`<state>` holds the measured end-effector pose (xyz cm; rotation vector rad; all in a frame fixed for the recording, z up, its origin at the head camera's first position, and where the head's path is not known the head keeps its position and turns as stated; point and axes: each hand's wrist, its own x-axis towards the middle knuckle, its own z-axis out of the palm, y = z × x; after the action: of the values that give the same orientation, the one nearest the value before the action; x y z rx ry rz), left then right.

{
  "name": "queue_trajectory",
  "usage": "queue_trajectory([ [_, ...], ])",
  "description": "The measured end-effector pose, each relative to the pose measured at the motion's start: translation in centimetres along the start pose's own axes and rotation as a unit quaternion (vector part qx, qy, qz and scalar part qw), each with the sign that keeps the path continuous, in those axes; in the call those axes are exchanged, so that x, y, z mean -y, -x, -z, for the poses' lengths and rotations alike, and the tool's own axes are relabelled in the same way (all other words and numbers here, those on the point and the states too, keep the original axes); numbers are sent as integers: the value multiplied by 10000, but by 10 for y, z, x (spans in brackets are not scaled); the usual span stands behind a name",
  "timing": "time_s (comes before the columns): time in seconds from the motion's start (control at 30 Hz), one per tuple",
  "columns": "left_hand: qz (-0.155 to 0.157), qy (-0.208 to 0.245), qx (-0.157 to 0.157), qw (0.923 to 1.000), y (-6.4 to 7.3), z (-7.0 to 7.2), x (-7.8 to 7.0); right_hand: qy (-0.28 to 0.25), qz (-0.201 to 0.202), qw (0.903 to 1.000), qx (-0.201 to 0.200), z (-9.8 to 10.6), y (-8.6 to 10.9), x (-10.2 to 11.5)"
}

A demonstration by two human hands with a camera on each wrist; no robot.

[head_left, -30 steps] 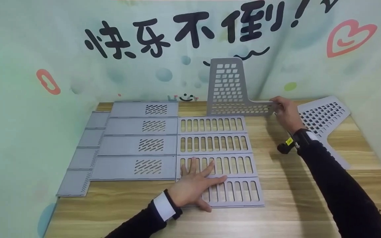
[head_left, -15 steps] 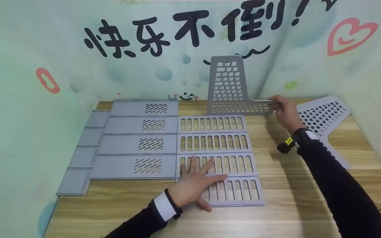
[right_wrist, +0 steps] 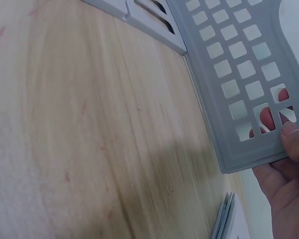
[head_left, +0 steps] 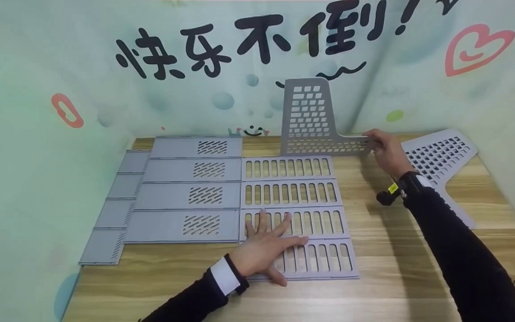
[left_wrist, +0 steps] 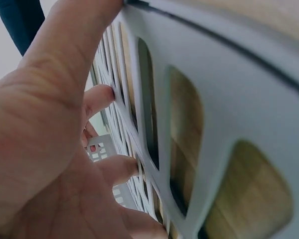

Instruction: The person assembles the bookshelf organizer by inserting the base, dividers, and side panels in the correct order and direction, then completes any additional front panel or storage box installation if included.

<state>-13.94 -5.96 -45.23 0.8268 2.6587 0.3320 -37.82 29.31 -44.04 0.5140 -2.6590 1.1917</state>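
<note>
My left hand lies with fingers spread on the two nearest grey slotted panels; in the left wrist view its fingertips touch the panel's bars. At the back, a grey L-shaped perforated panel stands upright on its long edge, close behind the farthest slotted panel. My right hand pinches the low right end of this L-shaped panel. In the right wrist view the thumb is on the near face, and other fingers show through the square holes.
More perforated L-shaped panels lie flat at the right, partly under my right forearm. Left of the slotted panels, several plain grey panels with slanted vents lie in a column. Smaller grey panels overlap along the far left. A printed backdrop rises behind the table.
Both hands and the panels stay in place; only a slight shift of the head view shows.
</note>
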Motion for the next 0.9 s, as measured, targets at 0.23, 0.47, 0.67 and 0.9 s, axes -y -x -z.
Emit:
queue_trajectory([
  [0.23,53,60,24,10000,2,1,0,119,-43,9996,258,-1,-4,8],
  [0.47,-95,93,-11,9999,5,7,7,1139,653,9906,392,-4,-10,21],
  [0.67,261,-20,-303,9992,-2,15,17,1588,849,9819,587,-8,-15,33],
  [0.9,367,-166,-206,9990,-11,13,22,1665,959,9784,760,-21,-24,50],
])
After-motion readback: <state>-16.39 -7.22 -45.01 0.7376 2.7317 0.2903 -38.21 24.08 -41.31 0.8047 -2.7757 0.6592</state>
